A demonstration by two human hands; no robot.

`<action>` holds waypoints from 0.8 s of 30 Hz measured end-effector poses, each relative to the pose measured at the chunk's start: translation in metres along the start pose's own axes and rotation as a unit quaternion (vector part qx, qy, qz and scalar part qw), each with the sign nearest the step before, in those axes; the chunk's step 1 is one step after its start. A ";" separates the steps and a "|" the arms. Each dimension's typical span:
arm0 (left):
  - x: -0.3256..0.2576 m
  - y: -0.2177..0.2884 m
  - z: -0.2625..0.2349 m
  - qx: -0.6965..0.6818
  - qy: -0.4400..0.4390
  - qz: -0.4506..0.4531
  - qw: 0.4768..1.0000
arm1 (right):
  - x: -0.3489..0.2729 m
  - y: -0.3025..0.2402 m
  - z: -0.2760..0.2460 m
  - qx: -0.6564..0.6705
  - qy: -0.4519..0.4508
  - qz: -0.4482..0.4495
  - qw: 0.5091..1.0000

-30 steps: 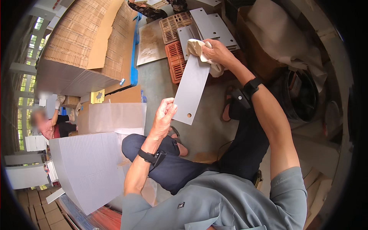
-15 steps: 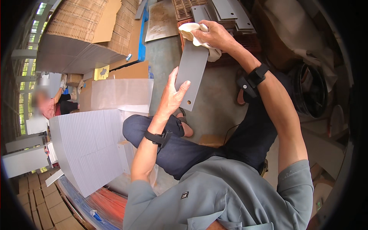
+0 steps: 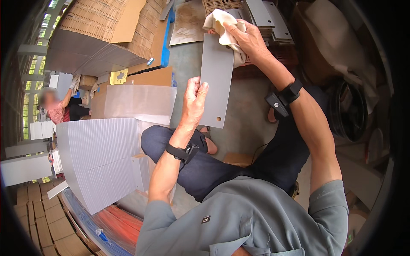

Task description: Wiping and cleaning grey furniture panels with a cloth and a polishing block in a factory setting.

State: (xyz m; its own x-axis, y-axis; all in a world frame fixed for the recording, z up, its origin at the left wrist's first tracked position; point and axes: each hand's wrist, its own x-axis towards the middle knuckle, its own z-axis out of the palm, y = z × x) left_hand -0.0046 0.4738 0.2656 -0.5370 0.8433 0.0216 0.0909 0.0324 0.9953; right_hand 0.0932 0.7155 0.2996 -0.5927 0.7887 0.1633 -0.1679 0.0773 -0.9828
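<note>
My left hand [image 3: 193, 102] grips the left edge of a flat grey panel [image 3: 218, 81], thumb on its face and fingers wrapped behind. A single round hole shows near the panel's lower end. At the upper end my right hand [image 3: 251, 42] is closed on a cream cloth [image 3: 225, 26], which bunches out past the fingers. Part of the cloth hangs along the panel's upper right corner; whether it presses on the panel there I cannot tell. Both hands hold these things above the floor, in front of my knees.
To the left stands a tall stack of grey panels [image 3: 102, 160], with translucent sheeting [image 3: 141, 100] beyond it. Cardboard pieces [image 3: 96, 25] top another stack. More grey panels [image 3: 279, 25] lie on a reddish crate [image 3: 275, 55] ahead. A black round bin [image 3: 348, 111] is at right; another person [image 3: 57, 106] sits far left.
The cloth in my right hand has moved up off the panel's face toward and past its upper end. The panel has turned more upright, and my left fingers now curl around its edge.
</note>
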 end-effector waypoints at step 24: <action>-0.022 -0.012 -0.011 0.023 0.101 0.008 0.995 | -0.108 0.023 0.032 0.123 -0.195 0.235 0.944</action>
State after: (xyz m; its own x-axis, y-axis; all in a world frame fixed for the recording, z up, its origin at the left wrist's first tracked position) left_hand -0.0027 0.4489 0.2538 -0.6927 0.7187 0.0608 0.1366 0.0479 0.9895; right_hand 0.1281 0.6127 0.2621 -0.8838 0.4127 -0.2203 0.0374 -0.4070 -0.9127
